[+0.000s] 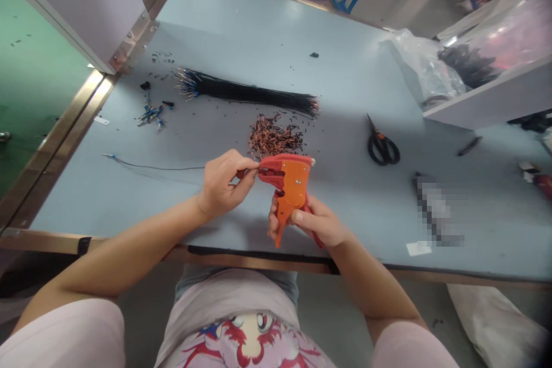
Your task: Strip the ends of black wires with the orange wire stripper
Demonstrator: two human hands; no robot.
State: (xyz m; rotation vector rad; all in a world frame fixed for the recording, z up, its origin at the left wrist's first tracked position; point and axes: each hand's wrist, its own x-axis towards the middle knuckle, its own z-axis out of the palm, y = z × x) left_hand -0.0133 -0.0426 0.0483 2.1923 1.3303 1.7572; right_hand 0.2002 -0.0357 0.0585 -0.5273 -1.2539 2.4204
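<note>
My left hand (226,181) pinches a thin black wire (166,168), whose far end carries a blue terminal lying out to the left. The near end of the wire meets the jaws of an orange and red wire stripper (295,181). Fingers of my right hand (317,221) wrap round the stripper's handles. Whether the jaws are clamped on the wire is too small to tell. Just beyond the tool lies a heap of copper-coloured and black scraps (273,137). Behind that heap rests a bundle of black wires (245,91) with blue terminals at its left end.
Black-handled scissors (382,146) lie to the right. Several loose blue terminals (150,115) are at the left. Plastic bags (426,69) and a shelf panel (491,95) stand at the back right; a grey upright panel (81,0) rises at the back left. A blurred object (435,210) lies at the right.
</note>
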